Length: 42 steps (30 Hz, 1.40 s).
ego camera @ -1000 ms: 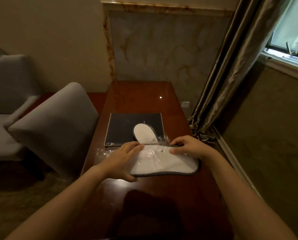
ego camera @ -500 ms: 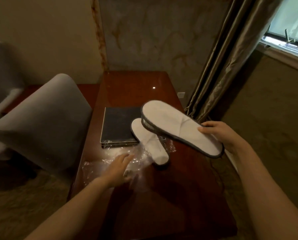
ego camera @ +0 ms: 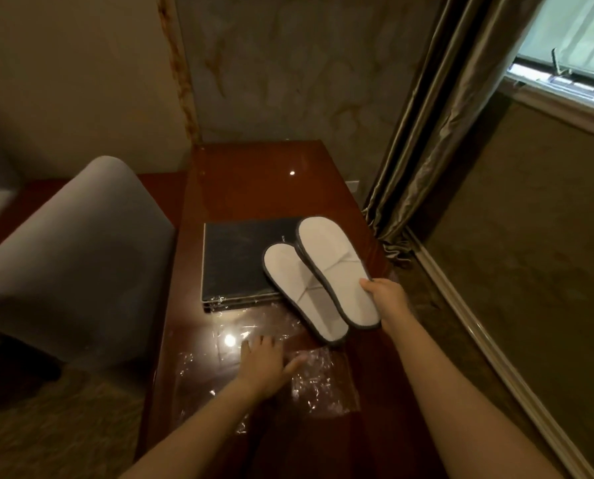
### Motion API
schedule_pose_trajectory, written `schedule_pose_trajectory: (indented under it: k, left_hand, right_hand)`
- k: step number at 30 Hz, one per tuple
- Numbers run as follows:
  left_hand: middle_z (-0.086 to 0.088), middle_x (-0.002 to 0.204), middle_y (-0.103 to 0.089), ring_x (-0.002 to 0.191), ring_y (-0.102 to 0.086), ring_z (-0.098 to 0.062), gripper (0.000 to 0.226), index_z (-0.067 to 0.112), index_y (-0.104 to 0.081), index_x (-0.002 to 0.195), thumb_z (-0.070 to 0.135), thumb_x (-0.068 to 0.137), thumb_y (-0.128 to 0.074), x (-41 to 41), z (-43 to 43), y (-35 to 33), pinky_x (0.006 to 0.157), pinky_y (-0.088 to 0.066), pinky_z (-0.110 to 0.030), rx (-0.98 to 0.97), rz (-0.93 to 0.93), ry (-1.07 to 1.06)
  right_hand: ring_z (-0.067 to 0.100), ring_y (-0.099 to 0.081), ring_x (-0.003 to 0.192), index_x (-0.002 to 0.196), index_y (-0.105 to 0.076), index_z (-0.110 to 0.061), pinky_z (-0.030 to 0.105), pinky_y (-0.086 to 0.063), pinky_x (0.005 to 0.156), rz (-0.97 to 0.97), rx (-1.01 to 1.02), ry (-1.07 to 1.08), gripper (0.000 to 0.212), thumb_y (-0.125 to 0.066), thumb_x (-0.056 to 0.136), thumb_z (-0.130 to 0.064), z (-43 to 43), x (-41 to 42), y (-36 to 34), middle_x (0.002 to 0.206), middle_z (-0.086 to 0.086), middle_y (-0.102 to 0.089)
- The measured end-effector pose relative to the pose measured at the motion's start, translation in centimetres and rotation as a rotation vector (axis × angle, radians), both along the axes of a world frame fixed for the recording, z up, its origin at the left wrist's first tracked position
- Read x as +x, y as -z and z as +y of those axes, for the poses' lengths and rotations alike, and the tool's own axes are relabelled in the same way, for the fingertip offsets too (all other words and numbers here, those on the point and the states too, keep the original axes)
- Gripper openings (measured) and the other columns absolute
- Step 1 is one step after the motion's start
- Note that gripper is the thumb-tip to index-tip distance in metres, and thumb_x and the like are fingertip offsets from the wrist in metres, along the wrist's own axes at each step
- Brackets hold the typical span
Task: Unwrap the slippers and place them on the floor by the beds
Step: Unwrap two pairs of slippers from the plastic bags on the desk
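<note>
Now both white slippers are out of their plastic: the nearer slipper (ego camera: 302, 292) lies soles-up across the corner of a dark folder (ego camera: 240, 261) and onto the desk (ego camera: 254, 174), while the second slipper (ego camera: 337, 271) is held just above and beside it, overlapping its right edge. Faint pale lettering runs along the folder's cover near the slippers' toes, too small and dim to read; no other writing can be made out. The right hand (ego camera: 387, 297) reaches in from the right with the arm stretched forward, thumb on top and fingers underneath, its grip pinching the held slipper's dark-trimmed side near the heel. The left hand (ego camera: 264, 364) lies palm-down with fingers spread flat on the crumpled clear wrapper (ego camera: 323, 378), which is spread over the near part of the desk and catches a bright glare of light. Half a second ago the right hand held that slipper higher and turned well out to the right, clear of the other; it has since swung round and down so the two lie almost parallel. The left hand has stayed pressing on the plastic. A grey chair (ego camera: 81, 257) stands just to the left of the desk, a curtain (ego camera: 437, 133) hangs to the right, and carpeted floor (ego camera: 530, 271) lies beyond it.
</note>
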<state>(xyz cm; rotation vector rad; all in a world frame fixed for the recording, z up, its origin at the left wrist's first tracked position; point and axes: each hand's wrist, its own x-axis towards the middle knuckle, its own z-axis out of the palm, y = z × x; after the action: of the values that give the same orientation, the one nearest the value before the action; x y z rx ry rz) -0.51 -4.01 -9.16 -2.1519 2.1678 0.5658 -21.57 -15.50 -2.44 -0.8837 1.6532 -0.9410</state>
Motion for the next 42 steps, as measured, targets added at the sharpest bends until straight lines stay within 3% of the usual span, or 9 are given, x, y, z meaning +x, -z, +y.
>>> schedule_pose_trajectory:
  k: [3,6,10,14,19,22,31,36,42]
  left_hand:
    - [-0.008,0.126,-0.057,0.117,-0.050,-0.022,0.041,0.013,-0.053,0.122,0.039,0.091,-0.050,-0.6,-2.6,-1.7,0.097,-0.041,-0.032,-0.156,0.230,-0.180]
    - [-0.014,0.109,-0.068,0.101,-0.062,-0.028,0.028,0.005,-0.061,0.108,0.022,0.085,-0.058,-1.6,-6.3,-3.5,0.083,-0.048,-0.034,-0.098,0.528,-0.473]
    - [-0.019,0.114,-0.068,0.104,-0.063,-0.033,0.035,0.000,-0.063,0.111,0.019,0.082,-0.063,-2.8,-10.3,-3.4,0.086,-0.051,-0.035,0.060,0.722,-0.730]
    - [-0.019,0.125,-0.061,0.113,-0.059,-0.035,0.048,-0.003,-0.056,0.122,0.025,0.084,-0.063,-4.2,-12.5,-2.2,0.091,-0.049,-0.033,0.114,0.715,-0.895]
    - [-0.023,0.136,-0.050,0.123,-0.050,-0.037,0.070,-0.007,-0.030,0.135,0.022,0.083,-0.066,-6.3,-14.1,-1.6,0.101,-0.045,-0.040,0.088,0.784,-1.138]
    - [-0.022,0.136,-0.050,0.122,-0.051,-0.038,0.070,-0.005,-0.031,0.136,0.018,0.080,-0.068,-7.0,-14.5,-1.1,0.101,-0.046,-0.041,0.055,0.872,-1.255]
    - [-0.015,0.137,-0.051,0.120,-0.051,-0.032,0.064,0.009,-0.034,0.140,0.014,0.084,-0.065,-7.3,-13.8,-1.8,0.095,-0.044,-0.040,-0.070,1.217,-1.268]
    - [-0.016,0.129,-0.054,0.102,-0.054,-0.026,0.051,0.005,-0.038,0.133,0.009,0.087,-0.059,-5.8,-12.7,-4.2,0.086,-0.047,-0.039,-0.157,1.251,-1.286]
    - [-0.015,0.129,-0.055,0.098,-0.055,-0.023,0.058,0.007,-0.037,0.135,0.021,0.086,-0.064,-0.6,-8.6,-8.4,0.079,-0.050,-0.036,-0.326,1.265,-1.306]
  right_hand:
    - [0.031,-0.060,0.092,0.115,-0.059,0.002,0.035,-0.048,0.076,-0.030,-0.003,0.052,0.036,-0.063,0.085,-0.017,-0.5,0.3,0.8,0.110,0.019,-0.064]
    - [0.031,-0.059,0.095,0.113,-0.058,-0.001,0.037,-0.049,0.080,0.002,-0.020,0.069,0.031,-0.061,0.087,-0.019,-1.2,-0.2,1.0,0.112,0.019,-0.062]
    - [0.032,-0.058,0.102,0.119,-0.056,-0.004,0.043,-0.050,0.089,0.065,-0.052,0.046,0.033,-0.058,0.089,-0.018,-3.1,-1.4,1.1,0.118,0.018,-0.061]
    - [0.035,-0.058,0.109,0.124,-0.055,-0.004,0.049,-0.049,0.095,0.100,-0.053,-0.067,0.036,-0.056,0.090,-0.015,-5.5,-2.7,2.3,0.121,0.019,-0.061]
    - [0.033,-0.059,0.106,0.122,-0.056,-0.003,0.041,-0.050,0.088,0.179,-0.001,-0.204,0.035,-0.057,0.090,-0.016,-8.3,-3.9,5.0,0.119,0.019,-0.061]
    - [0.032,-0.057,0.108,0.123,-0.053,-0.003,0.034,-0.045,0.083,0.251,0.055,-0.293,0.036,-0.055,0.090,-0.018,-9.2,-4.3,6.6,0.121,0.018,-0.060]
    - [0.015,-0.054,0.083,0.118,-0.055,-0.008,0.024,-0.045,0.062,0.135,-0.003,-0.460,0.036,-0.060,0.088,-0.027,-9.9,-4.1,7.5,0.106,0.008,-0.060]
    - [0.025,-0.062,0.089,0.108,-0.058,-0.014,0.034,-0.052,0.075,-0.057,-0.087,-0.376,0.021,-0.060,0.089,-0.021,-9.6,-2.8,5.7,0.106,0.012,-0.064]
    - [0.014,-0.063,0.080,0.110,-0.056,-0.018,0.028,-0.051,0.064,-0.187,-0.224,-0.462,0.019,-0.056,0.091,-0.020,-8.2,3.5,0.8,0.095,0.004,-0.064]
